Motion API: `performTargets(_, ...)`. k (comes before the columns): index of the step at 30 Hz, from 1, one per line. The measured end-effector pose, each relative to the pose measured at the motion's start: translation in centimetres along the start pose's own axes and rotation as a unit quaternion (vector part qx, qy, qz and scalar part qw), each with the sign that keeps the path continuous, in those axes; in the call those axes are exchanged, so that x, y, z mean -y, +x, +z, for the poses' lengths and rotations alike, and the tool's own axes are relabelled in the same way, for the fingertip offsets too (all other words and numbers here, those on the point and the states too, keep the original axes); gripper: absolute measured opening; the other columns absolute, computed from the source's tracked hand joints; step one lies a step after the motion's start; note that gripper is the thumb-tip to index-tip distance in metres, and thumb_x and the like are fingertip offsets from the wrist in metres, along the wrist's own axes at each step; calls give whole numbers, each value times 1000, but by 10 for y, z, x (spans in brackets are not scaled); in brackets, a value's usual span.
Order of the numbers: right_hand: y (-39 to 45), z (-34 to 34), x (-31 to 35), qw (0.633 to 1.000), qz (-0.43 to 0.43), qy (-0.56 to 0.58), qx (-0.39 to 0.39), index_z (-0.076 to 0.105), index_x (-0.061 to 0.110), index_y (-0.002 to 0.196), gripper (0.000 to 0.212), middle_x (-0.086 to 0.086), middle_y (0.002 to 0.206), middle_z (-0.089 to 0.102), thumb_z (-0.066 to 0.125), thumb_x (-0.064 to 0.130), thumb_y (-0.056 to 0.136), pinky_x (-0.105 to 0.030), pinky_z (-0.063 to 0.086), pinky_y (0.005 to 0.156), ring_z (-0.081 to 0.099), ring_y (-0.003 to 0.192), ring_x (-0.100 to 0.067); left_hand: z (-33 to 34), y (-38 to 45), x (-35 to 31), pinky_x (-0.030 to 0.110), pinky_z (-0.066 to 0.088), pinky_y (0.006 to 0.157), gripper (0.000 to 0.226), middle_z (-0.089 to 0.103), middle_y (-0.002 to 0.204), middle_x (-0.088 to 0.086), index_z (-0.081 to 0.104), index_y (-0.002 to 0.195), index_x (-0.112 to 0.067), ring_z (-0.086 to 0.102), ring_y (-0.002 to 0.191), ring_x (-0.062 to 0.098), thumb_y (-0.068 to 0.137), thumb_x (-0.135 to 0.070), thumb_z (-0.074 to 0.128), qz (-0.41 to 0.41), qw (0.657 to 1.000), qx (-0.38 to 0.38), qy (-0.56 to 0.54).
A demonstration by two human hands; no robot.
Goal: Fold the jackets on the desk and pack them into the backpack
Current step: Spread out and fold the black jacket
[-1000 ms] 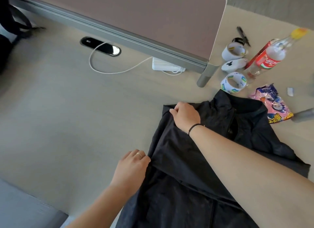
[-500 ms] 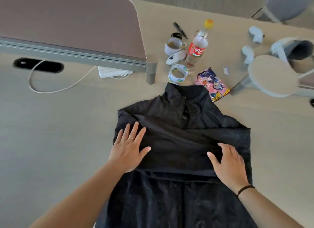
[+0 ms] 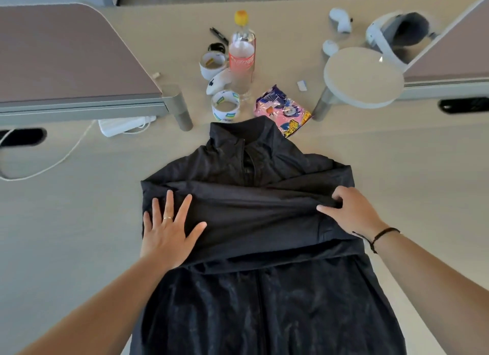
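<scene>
Right hand (image 3: pixel 352 211), flat earlier, is now pinching black jacket (image 3: pixel 246 214) sleeve; left hand (image 3: pixel 169 227) is pressing, fingers spread; sleeve-folding; next needs bottom-up folding.

Centre frame, the jacket (image 3: pixel 254 222) is showing matt black cloth, faintly crinkled. The desk (image 3: pixel 66 222) is looking like smooth pale wood-grain laminate. Upper centre, the bottle (image 3: pixel 242 61) is gleaming as clear plastic.

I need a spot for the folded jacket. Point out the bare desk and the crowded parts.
Bare desk lies left of the jacket, below the white cable. Another bare patch lies right of the jacket, below the round stand. Beyond the collar it is crowded: tape rolls, bottle, snack packet.
</scene>
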State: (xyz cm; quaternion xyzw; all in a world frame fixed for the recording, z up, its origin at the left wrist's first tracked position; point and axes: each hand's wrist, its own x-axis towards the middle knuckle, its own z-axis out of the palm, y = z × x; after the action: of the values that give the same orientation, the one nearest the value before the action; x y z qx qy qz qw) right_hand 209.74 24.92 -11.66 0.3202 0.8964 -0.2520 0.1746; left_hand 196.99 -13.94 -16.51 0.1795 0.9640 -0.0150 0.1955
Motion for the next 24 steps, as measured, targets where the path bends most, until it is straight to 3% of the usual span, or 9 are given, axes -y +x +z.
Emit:
performTargets(2,-6,8,-5,997,15,-68,-23,50,24,101,34,-5,114,51,72,46,87,-40,45,85,55,101,-28,4,-1,3,56,3,124,84,-19,166,6,-16,155,-42,-11,152,40,84,-83,4,-10,1000,4,0)
performTargets(4,-15,21,-5,983,-3,-156,-95,51,23,122,44,-9,129,47,73,39,87,-46,41,97,48,117,-34,3,-1,0,55,0,124,86,-20,166,9,-17,155,-41,-12,152,40,83,-85,0,-16,1000,-1,7)
performTargets(7,-34,41,12,951,-164,-164,-204,57,21,129,43,-10,142,46,69,28,88,-49,40,103,47,128,-34,0,-9,-13,54,-6,123,85,-23,165,8,-19,155,-41,-19,152,35,84,-84,-2,16,1000,-25,9)
performTargets(9,-46,60,19,947,-225,-165,-158,52,26,138,43,-4,154,40,54,41,98,-49,34,114,40,141,-27,4,-23,-28,55,-6,123,82,-20,165,6,-13,157,-40,-20,152,32,89,-82,2,70,997,-43,10)
performTargets(12,-58,93,13,962,-185,-196,-50,24,38,156,62,-3,168,9,26,66,100,-55,11,124,9,155,-24,21,-47,-46,55,-6,123,78,-12,167,1,-2,159,-41,-20,152,26,92,-80,6,77,996,-31,-13)
performTargets(16,-74,114,8,965,-152,-204,-61,25,38,156,64,-11,168,7,26,66,98,-60,8,122,11,154,-31,43,-73,-46,54,-4,123,76,-5,168,-2,4,159,-39,-17,153,24,94,-77,8,21,1000,-20,-9)
performTargets(24,-96,133,11,963,-136,-232,-35,17,31,160,74,-9,168,9,18,72,98,-63,9,121,3,155,-32,50,-77,-30,57,9,122,74,10,167,3,14,160,-34,2,155,29,97,-74,15,37,999,-28,27)
